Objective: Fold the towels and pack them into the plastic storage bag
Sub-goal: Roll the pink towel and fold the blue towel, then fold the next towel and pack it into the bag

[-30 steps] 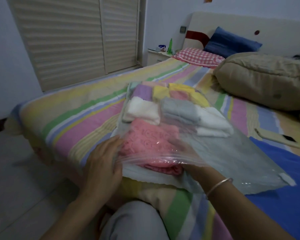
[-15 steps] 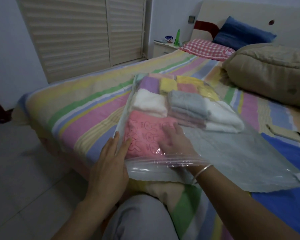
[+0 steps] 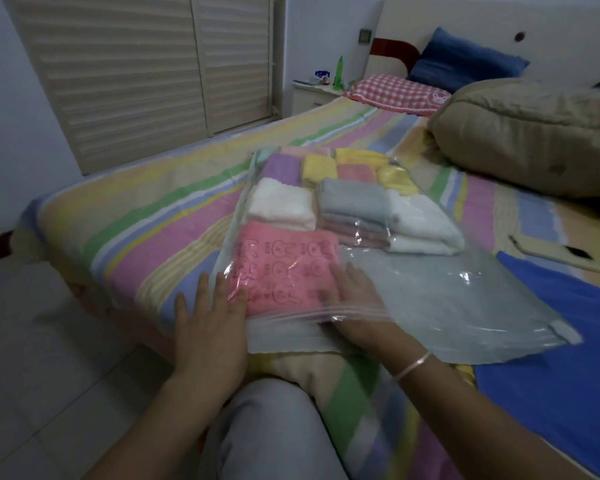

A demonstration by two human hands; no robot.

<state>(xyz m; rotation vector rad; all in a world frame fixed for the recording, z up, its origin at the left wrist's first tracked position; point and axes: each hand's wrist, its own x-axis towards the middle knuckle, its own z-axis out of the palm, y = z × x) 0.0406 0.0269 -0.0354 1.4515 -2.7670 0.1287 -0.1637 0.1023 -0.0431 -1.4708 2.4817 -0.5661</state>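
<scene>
— Item: pink towel (image 3: 284,271), folded, inside plastic storage bag (image 3: 447,299) on the bed (image 3: 146,209), nearest the bag's mouth; long axis left to right.
— Hands?
— Right hand (image 3: 354,306) inside the mouth, fingers flat at the towel's right end, gripping nothing. Left hand (image 3: 212,323) outside, fingers straight against its left end. Towel lies directly between them, other towels beyond.

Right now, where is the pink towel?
In the head view, the pink towel lies inside the plastic storage bag, by its open end, between both hands, just before the white towel.
</scene>
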